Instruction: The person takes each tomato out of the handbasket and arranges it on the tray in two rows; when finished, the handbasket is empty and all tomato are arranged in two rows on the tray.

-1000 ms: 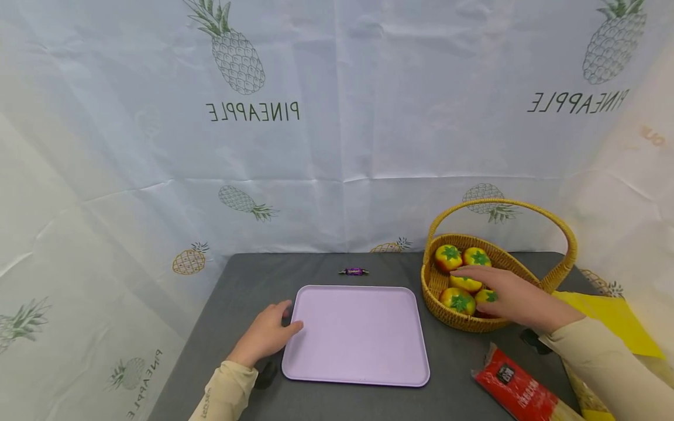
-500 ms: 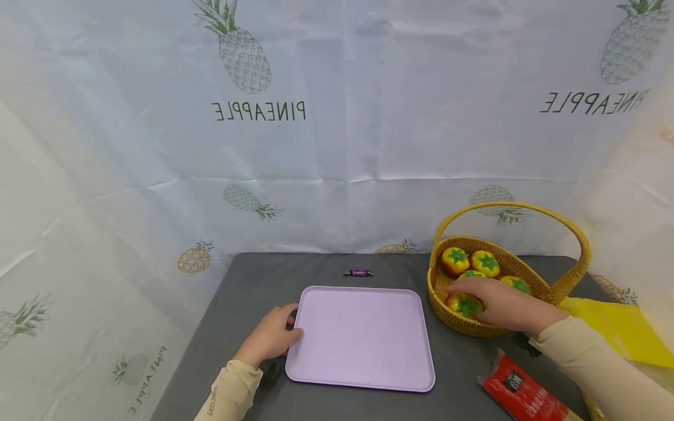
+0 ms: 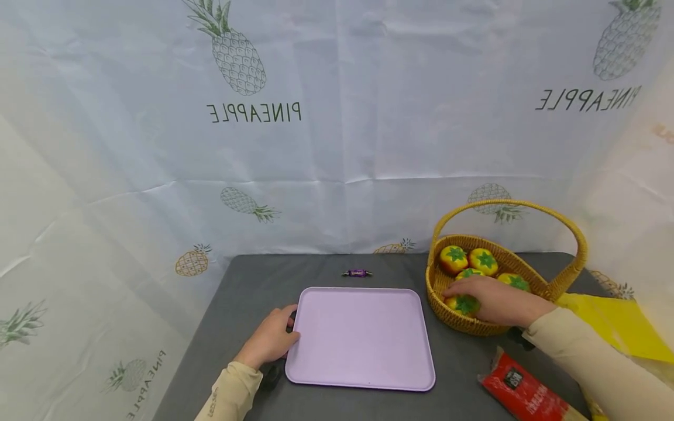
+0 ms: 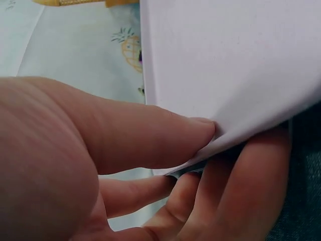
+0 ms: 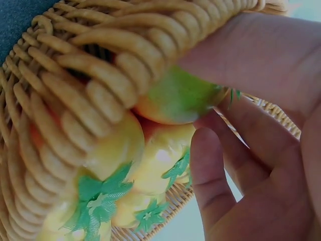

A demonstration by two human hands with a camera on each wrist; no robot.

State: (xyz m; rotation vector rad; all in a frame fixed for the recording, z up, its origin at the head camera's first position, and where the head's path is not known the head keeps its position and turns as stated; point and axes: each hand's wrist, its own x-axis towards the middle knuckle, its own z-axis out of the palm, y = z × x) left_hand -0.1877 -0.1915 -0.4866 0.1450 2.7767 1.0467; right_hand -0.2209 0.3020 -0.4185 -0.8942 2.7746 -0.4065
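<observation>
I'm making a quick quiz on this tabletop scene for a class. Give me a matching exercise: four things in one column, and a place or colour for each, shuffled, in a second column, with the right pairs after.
Things:
1. tray
2. candy
3. right hand
4. red packet

Places or colours:
A. inside the wicker basket, on a toy tomato
B. pale lilac, its left edge pinched by the left hand
C. at the near right of the table, in front of the basket
D. purple wrapper, lying behind the tray

Pairs: 1-B, 2-D, 3-A, 4-C
</observation>
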